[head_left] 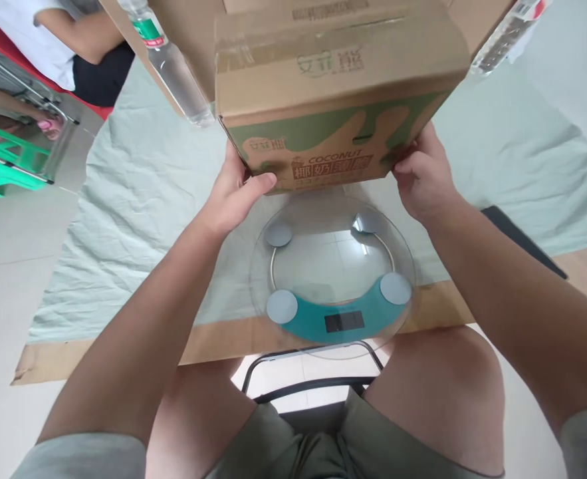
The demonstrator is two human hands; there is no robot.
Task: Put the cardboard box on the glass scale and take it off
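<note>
A brown and green cardboard box (333,100) printed with "COCONUT" is held up above a round glass scale (333,273). My left hand (236,193) grips the box's lower left corner, thumb across the front face. My right hand (423,176) grips its lower right corner. The scale has a teal band with a dark display and several round metal pads; it lies on a pale green cloth (138,219) just in front of my knees. The box does not touch the scale.
Two clear plastic water bottles, one (171,63) on the left and one (502,33) on the right, flank the box. Brown cardboard (98,356) lies under the cloth. Another person (64,40) sits at far left by green furniture (4,159). A black metal frame (313,372) stands between my legs.
</note>
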